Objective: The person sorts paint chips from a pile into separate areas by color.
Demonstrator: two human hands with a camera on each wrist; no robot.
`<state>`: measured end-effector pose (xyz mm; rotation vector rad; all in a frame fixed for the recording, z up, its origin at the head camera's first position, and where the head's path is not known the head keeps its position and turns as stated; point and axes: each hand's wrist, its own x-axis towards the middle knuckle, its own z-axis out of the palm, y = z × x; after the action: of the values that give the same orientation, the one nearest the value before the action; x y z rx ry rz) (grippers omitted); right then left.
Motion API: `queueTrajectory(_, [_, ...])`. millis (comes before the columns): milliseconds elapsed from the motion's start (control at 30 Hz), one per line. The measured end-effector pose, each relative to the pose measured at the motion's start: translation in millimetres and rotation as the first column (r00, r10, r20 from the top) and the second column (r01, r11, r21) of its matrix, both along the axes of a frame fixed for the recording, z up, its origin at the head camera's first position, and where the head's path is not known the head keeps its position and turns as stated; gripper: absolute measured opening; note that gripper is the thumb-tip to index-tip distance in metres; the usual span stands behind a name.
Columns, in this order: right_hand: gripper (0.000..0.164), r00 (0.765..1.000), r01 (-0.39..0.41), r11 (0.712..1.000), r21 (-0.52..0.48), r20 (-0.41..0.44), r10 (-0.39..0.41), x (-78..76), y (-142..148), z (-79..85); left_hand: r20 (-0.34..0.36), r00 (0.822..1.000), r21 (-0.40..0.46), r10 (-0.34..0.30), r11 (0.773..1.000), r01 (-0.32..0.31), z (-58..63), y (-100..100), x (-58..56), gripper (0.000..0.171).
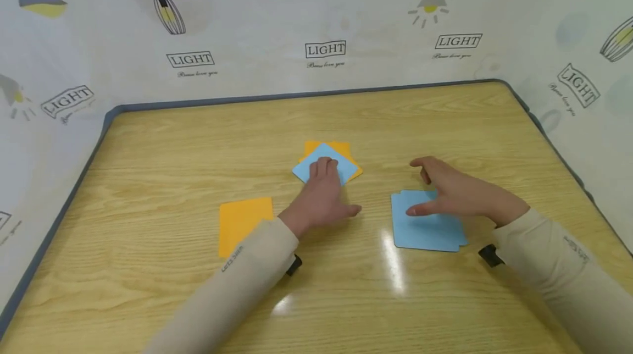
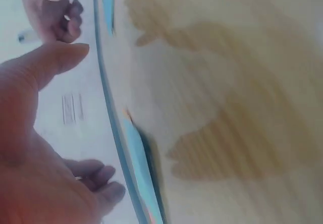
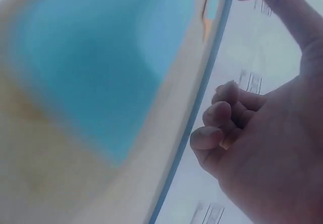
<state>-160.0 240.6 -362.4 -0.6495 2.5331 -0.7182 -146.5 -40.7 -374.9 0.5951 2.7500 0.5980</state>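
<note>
My left hand [image 1: 323,192] is over a blue square card [image 1: 323,150] set cornerwise on orange cards [image 1: 341,148] at the table's middle. Its fingers bend slightly and the thumb points right; whether the fingertips touch the card is hard to tell. In the left wrist view that blue card [image 2: 141,163] shows edge-on beside the hand. Above a stack of blue square cards [image 1: 425,236] hovers my right hand [image 1: 455,189], thumb and fingers apart, holding nothing. The right wrist view shows the blue stack [image 3: 111,72] blurred, with the hand's fingers [image 3: 217,113] loosely bent.
An orange square card or stack [image 1: 242,219] lies on the left, partly covered by my left sleeve [image 1: 247,277]. The wooden table [image 1: 173,161] has a dark edging [image 1: 277,97], and a white printed backdrop [image 1: 267,24] rises around it.
</note>
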Motion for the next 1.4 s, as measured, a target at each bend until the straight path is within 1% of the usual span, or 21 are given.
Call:
queueTrajectory(100, [0.097, 0.998, -0.06, 0.998, -0.003, -0.035, 0.06, -22.9, -25, 1.9, -0.022, 0.994, -0.038, 0.106, 0.994, -0.107, -1.3, -19, -3.6, 0.1])
queueTrajectory(200, [0.086, 0.991, -0.112, 0.993, 0.026, -0.07, 0.113, -45.3, -51, -0.7, -0.029, 0.986, -0.094, 0.166, 0.981, -0.168, -3.9, -32, -5.8, 0.101])
queueTrajectory(267, [0.081, 0.988, -0.13, 0.989, 0.064, -0.082, 0.135, -58.0, -68, -4.1, -0.026, 0.982, -0.129, 0.189, 0.973, -0.191, -5.8, -37, -6.6, 0.102])
queueTrajectory(333, [0.08, 0.984, -0.147, 0.984, 0.103, -0.082, 0.155, -68.1, -84, -7.5, -0.027, 0.977, -0.142, 0.212, 0.967, -0.214, -7.6, -41, -7.5, 0.104])
queueTrajectory(467, [0.088, 0.98, -0.174, 0.973, 0.149, -0.069, 0.186, -81.4, -109, -13.0, -0.041, 0.969, -0.162, 0.245, 0.955, -0.248, -9.1, -44, -9.8, 0.105])
queueTrajectory(567, [0.098, 0.982, -0.177, 0.97, 0.169, -0.038, 0.186, -86.6, -119, -14.4, -0.047, 0.969, -0.191, 0.241, 0.95, -0.246, -8.4, -44, -11.9, 0.103])
queueTrajectory(767, [0.108, 0.984, -0.18, 0.963, 0.199, 0.028, 0.178, -92.8, -127, -14.4, 0.018, 0.967, -0.183, 0.253, 0.952, -0.245, -5.4, -47, -14.9, 0.102])
queueTrajectory(900, [0.112, 0.979, -0.202, 0.957, 0.208, 0.05, 0.196, -97.5, -131, -14.2, 0.04, 0.964, -0.179, 0.264, 0.951, -0.253, -5.4, -50, -15.6, 0.102])
queueTrajectory(1100, [0.109, 0.976, -0.214, 0.942, 0.26, 0.083, 0.2, -101.0, -137, -9.4, 0.049, 0.965, -0.155, 0.257, 0.957, -0.247, -7.7, -51, -15.7, 0.1])
queueTrajectory(1233, [0.108, 0.976, -0.215, 0.942, 0.259, 0.077, 0.201, -102.5, -136, -11.2, 0.064, 0.966, -0.133, 0.251, 0.961, -0.241, -7.7, -52, -14.7, 0.104])
queueTrajectory(1400, [0.105, 0.977, -0.212, 0.949, 0.235, 0.03, 0.211, -100.3, -133, -15.8, 0.076, 0.963, -0.116, 0.26, 0.961, -0.25, -8.3, -53, -14.5, 0.109])
